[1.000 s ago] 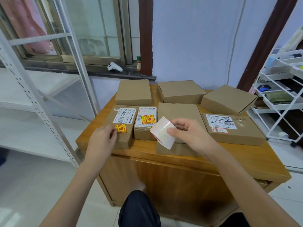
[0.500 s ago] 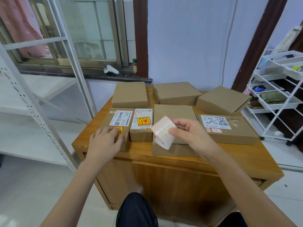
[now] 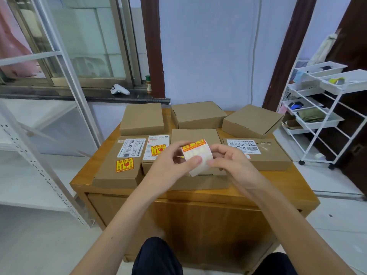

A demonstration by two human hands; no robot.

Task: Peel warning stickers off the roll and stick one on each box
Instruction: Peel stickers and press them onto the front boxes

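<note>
While the sticker roll is pinched between left hand and right hand at frame centre, the yellow sticker is exposed. Its corner should be lifted slowly, so tearing is avoided.

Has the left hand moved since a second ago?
Yes. The left hand left the stickered box and went right to the sticker roll.

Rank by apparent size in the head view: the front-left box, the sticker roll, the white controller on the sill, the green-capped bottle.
1. Front-left box
2. Sticker roll, though it is held nearer the camera, which flatters it
3. White controller
4. Green-capped bottle, close to the controller, and both are far off
</note>
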